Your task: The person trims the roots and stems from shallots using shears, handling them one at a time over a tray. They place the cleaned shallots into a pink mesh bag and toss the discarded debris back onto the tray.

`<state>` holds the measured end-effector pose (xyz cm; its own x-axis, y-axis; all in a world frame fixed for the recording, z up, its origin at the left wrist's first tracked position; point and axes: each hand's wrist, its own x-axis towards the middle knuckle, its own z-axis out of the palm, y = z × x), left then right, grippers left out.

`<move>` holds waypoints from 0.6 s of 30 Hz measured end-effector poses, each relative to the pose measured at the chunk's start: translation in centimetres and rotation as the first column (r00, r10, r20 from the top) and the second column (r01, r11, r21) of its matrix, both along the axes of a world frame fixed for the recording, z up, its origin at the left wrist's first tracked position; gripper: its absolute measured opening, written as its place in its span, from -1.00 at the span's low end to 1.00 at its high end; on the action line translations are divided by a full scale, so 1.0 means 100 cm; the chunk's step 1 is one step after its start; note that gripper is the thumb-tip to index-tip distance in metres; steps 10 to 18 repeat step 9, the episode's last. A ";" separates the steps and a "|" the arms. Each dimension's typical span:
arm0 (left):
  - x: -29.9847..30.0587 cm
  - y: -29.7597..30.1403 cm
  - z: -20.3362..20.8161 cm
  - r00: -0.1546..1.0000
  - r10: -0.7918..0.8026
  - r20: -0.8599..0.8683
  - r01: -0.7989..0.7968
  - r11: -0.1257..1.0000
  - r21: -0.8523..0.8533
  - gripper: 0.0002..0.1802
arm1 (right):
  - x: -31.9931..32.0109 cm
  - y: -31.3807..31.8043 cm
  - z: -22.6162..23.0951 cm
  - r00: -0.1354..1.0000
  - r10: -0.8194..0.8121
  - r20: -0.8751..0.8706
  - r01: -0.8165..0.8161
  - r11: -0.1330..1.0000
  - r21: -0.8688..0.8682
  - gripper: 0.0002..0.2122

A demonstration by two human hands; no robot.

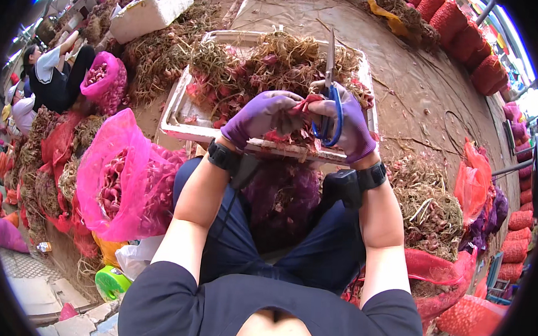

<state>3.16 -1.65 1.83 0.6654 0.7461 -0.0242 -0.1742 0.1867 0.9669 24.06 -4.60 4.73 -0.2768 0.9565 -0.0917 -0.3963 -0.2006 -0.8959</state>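
Observation:
My left hand (262, 115), in a purple-and-grey glove, is closed with its fingertips pinching a small reddish shallot (306, 103). My right hand (356, 128), gloved alike, grips blue-handled scissors (338, 118) whose blades point up and away from me; its fingertips also touch the shallot. Both hands meet over the near side of a white foam tray (176, 127). Dried shallot bunches (280, 57) with stringy tops and roots fill the tray, and loose red skins lie among them. The fingers partly hide the shallot.
Left of my legs stands a pink mesh bag (121, 179) of shallots. Heaped dried bunches (426, 202) lie to my right, near a red mesh bag (441, 271). A white foam box (152, 13) is at the far left. Another person (57, 74) sits beyond; red sacks (461, 38) line the right.

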 end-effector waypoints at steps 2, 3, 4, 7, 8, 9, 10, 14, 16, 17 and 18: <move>0.000 0.001 0.001 0.998 -0.048 0.048 0.046 0.998 0.043 -0.62 | 0.005 0.002 -0.008 1.000 -0.003 0.000 0.003 0.999 0.043 -0.64; -0.002 0.002 -0.004 0.998 -0.044 0.048 0.042 0.998 0.041 -0.62 | 0.003 0.002 -0.007 1.000 0.007 -0.003 -0.007 0.997 0.082 -0.65; -0.004 0.004 -0.012 0.995 -0.044 0.088 0.042 0.999 0.031 -0.63 | 0.002 0.001 -0.003 0.997 0.054 -0.056 -0.052 0.998 0.028 -0.67; -0.011 0.003 -0.019 0.970 -0.062 0.237 0.085 0.992 -0.088 -0.64 | -0.007 -0.016 0.021 0.997 0.074 0.004 -0.074 0.997 -0.009 -0.66; -0.013 0.001 -0.020 0.935 -0.074 0.346 0.146 0.971 -0.187 -0.63 | -0.003 -0.010 0.010 0.991 0.134 0.006 -0.134 0.991 0.027 -0.64; -0.012 0.001 -0.021 0.934 -0.075 0.349 0.149 0.971 -0.189 -0.63 | 0.004 -0.002 0.012 0.983 0.185 0.022 -0.186 0.982 0.040 -0.58; -0.012 0.001 -0.021 0.934 -0.075 0.349 0.149 0.971 -0.189 -0.63 | 0.004 -0.002 0.012 0.983 0.185 0.022 -0.186 0.982 0.040 -0.58; -0.012 0.001 -0.021 0.934 -0.075 0.349 0.149 0.971 -0.189 -0.63 | 0.004 -0.002 0.012 0.983 0.185 0.022 -0.186 0.982 0.040 -0.58; -0.012 0.001 -0.021 0.934 -0.075 0.349 0.149 0.971 -0.189 -0.63 | 0.004 -0.002 0.012 0.983 0.185 0.022 -0.186 0.982 0.040 -0.58; -0.012 0.001 -0.021 0.934 -0.075 0.349 0.149 0.971 -0.189 -0.63 | 0.004 -0.002 0.012 0.983 0.185 0.022 -0.186 0.982 0.040 -0.58; -0.012 0.001 -0.021 0.934 -0.075 0.349 0.149 0.971 -0.189 -0.63 | 0.004 -0.002 0.012 0.983 0.185 0.022 -0.186 0.982 0.040 -0.58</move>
